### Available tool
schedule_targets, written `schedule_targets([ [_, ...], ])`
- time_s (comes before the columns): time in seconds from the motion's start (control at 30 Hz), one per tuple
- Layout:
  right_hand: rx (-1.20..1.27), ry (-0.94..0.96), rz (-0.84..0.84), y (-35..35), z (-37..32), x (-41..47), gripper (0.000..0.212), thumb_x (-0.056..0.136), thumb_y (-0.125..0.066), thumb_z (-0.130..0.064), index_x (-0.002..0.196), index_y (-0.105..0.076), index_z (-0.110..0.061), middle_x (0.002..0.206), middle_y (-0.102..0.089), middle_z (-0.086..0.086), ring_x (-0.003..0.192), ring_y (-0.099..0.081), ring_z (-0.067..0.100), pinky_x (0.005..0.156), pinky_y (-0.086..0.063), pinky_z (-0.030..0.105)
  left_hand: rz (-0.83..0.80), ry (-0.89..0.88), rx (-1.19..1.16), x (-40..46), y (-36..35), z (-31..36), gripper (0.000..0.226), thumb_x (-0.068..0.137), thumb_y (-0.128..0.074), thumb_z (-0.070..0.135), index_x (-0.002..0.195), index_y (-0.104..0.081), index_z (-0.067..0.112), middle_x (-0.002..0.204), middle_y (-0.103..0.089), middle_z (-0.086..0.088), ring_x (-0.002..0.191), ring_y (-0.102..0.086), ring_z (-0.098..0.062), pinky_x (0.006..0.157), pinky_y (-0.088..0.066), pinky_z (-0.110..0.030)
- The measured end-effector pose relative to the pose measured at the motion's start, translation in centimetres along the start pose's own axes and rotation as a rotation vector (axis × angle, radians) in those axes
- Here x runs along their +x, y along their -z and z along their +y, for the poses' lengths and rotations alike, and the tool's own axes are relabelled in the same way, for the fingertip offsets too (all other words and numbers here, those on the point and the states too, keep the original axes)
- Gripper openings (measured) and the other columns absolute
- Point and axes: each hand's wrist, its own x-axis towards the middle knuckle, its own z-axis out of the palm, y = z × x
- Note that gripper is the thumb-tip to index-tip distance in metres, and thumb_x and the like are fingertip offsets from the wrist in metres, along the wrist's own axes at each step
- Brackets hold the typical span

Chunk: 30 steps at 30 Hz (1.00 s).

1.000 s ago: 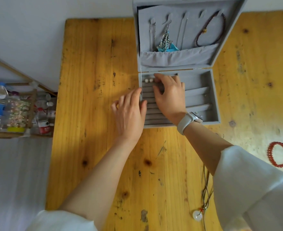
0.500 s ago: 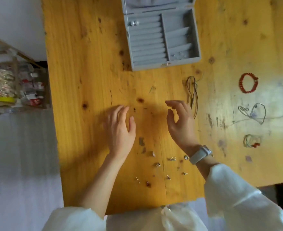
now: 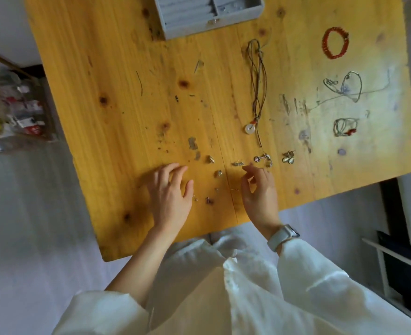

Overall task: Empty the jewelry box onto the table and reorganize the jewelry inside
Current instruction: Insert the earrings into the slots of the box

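The grey jewelry box (image 3: 199, 27) lies open at the top edge of the head view, only its lower tray showing. On the wooden table (image 3: 117, 97) lie a cord necklace with a white round pendant (image 3: 250, 128), a red bead bracelet (image 3: 335, 43), a thin silver chain (image 3: 344, 87) and a coiled chain with red bits (image 3: 344, 126). Several small earrings (image 3: 262, 158) are scattered near the front edge. My left hand (image 3: 169, 192) hovers open beside them. My right hand (image 3: 259, 187) has thumb and forefinger curled over the earrings, nothing visibly held.
A wooden rack with bottles and small items (image 3: 13, 110) stands left of the table. The table's front edge (image 3: 199, 240) is close to my body. A dark frame and white shelf (image 3: 398, 250) stand at the lower right.
My view has dropped from the box toward the table's front edge. Both hands came away from the box tray and moved down to the scattered earrings.
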Motion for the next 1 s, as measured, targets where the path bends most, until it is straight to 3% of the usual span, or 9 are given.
schedule_targets([
  [0.17, -0.084, 0.086, 0.033, -0.5, -0.7, 1.9, 0.027, 0.084, -0.046, -0.025, 0.094, -0.063, -0.007, 0.081, -0.059, 0.007, 0.077, -0.053, 0.027, 0.068, -0.039, 0.03, -0.017, -0.032, -0.1, 2.5, -1.1, 2.7, 0.037, 0.084, -0.047, 0.034, 0.107, -0.067, 0.011, 0.099, -0.062, -0.007, 0.093, -0.052, -0.023, 0.081, -0.042, -0.039],
  [0.27, -0.147, 0.166, 0.036, -1.2, -0.9, 2.4, 0.022, 0.084, -0.049, -0.024, 0.088, -0.063, -0.008, 0.079, -0.06, 0.008, 0.074, -0.055, 0.03, 0.063, -0.045, 0.038, -0.062, -0.103, -0.067, 4.1, -1.6, 3.2, 0.034, 0.084, -0.054, 0.033, 0.108, -0.067, 0.013, 0.093, -0.063, -0.005, 0.088, -0.056, -0.026, 0.075, -0.041, -0.038],
  [0.4, -0.145, 0.17, 0.048, -1.6, -0.8, 2.5, 0.019, 0.085, -0.051, -0.021, 0.09, -0.063, -0.008, 0.08, -0.061, 0.007, 0.075, -0.055, 0.028, 0.062, -0.046, 0.04, -0.05, -0.171, -0.043, 4.9, -2.4, 2.8, 0.021, 0.076, -0.068, 0.016, 0.096, -0.072, 0.011, 0.082, -0.062, -0.005, 0.078, -0.058, -0.028, 0.068, -0.041, -0.036],
  [0.5, -0.131, 0.168, 0.062, -1.8, -0.7, 2.4, 0.014, 0.084, -0.055, -0.017, 0.09, -0.064, -0.008, 0.079, -0.061, 0.007, 0.074, -0.054, 0.027, 0.062, -0.045, 0.038, -0.061, -0.158, -0.167, 5.0, -1.9, 2.5, 0.013, 0.076, -0.07, 0.005, 0.089, -0.072, 0.005, 0.084, -0.065, -0.008, 0.079, -0.059, -0.02, 0.072, -0.041, -0.02],
  [0.7, -0.261, 0.303, 0.033, -2.3, -0.4, 1.6, 0.015, 0.084, -0.053, -0.023, 0.088, -0.063, -0.012, 0.077, -0.058, 0.005, 0.072, -0.048, 0.024, 0.064, -0.031, 0.031, -0.151, 0.251, -0.567, 4.7, -0.4, 2.5, 0.024, 0.084, -0.061, -0.001, 0.104, -0.067, 0.01, 0.092, -0.065, 0.009, 0.085, -0.062, 0.003, 0.082, -0.047, -0.013],
  [0.87, -0.434, 0.353, 0.026, -2.7, -0.3, 1.5, 0.021, 0.083, -0.049, -0.027, 0.081, -0.065, -0.012, 0.074, -0.059, 0.004, 0.07, -0.049, 0.024, 0.066, -0.027, 0.03, -0.15, 0.355, -0.713, 4.9, 0.4, 2.7, 0.025, 0.083, -0.061, -0.006, 0.095, -0.065, 0.015, 0.088, -0.067, 0.004, 0.084, -0.065, -0.003, 0.08, -0.049, -0.015],
  [0.93, -0.396, 0.346, -0.019, -2.7, -0.4, 1.7, 0.019, 0.082, -0.05, -0.024, 0.08, -0.063, -0.011, 0.074, -0.059, 0.004, 0.069, -0.051, 0.025, 0.065, -0.029, 0.029, -0.151, 0.399, -0.739, 5.0, 0.5, 2.7, 0.026, 0.083, -0.061, -0.005, 0.097, -0.065, 0.017, 0.088, -0.067, 0.001, 0.083, -0.066, -0.007, 0.078, -0.05, -0.015],
  [1.0, -0.182, 0.264, -0.072, -2.1, -1.2, 2.1, 0.008, 0.082, -0.057, -0.015, 0.084, -0.062, -0.009, 0.077, -0.058, 0.003, 0.07, -0.048, 0.021, 0.065, -0.033, 0.026, -0.157, 0.439, -0.768, 5.2, 0.8, 2.6, 0.028, 0.085, -0.059, -0.002, 0.104, -0.063, 0.018, 0.088, -0.067, 0.003, 0.074, -0.065, -0.001, 0.074, -0.05, -0.013],
])
